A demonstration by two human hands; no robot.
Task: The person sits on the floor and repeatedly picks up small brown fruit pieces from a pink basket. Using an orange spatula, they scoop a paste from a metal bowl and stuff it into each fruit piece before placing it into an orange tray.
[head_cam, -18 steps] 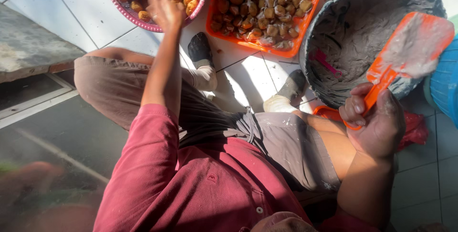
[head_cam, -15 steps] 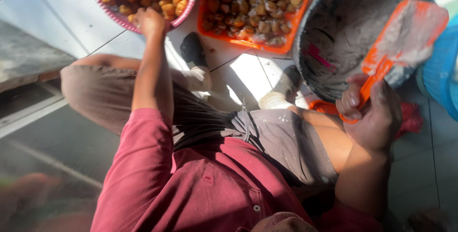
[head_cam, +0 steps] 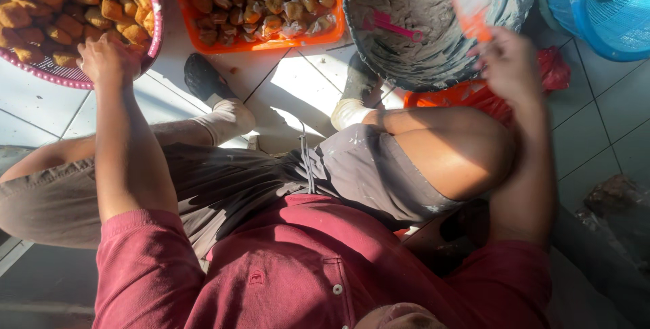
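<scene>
Reaching hand: left hand, fingers curled down over the near rim of the pink basket; what they close on is hidden, so grip cannot be told.
Pink basket: upper left, heaped with golden fried tofu puffs.
Gripping hand: right hand, closed around the handle of an orange scraper.
Orange scraper: blurred, blade raised over the grey basin.
Grey basin: upper centre-right, lined with pale grey paste; a pink tool lies inside.
Orange tray: between basket and basin, holding paste-filled puffs.
Blue basket: upper right, just beside the basin.
Floor: white tiles, sunlit.
</scene>
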